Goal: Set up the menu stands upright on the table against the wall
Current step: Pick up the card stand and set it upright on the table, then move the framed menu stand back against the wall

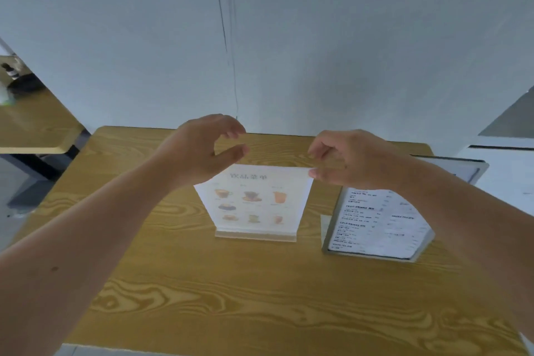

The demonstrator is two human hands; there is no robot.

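Observation:
A clear menu stand (254,202) with drink pictures stands upright on its base in the middle of the wooden table (202,298). My left hand (202,150) hovers over its top left corner, fingers curled apart and holding nothing. My right hand (346,159) is at the top right corner, thumb and fingers close to the edge; contact is unclear. A second menu stand (375,222) with black text stands upright to the right, partly hidden by my right forearm. The white wall (289,52) rises behind the table.
Another wooden table (31,124) with dark objects is at the left, with a gap of floor between. A grey-framed board (468,170) leans at the right edge by a white counter. The table's front half is bare wood.

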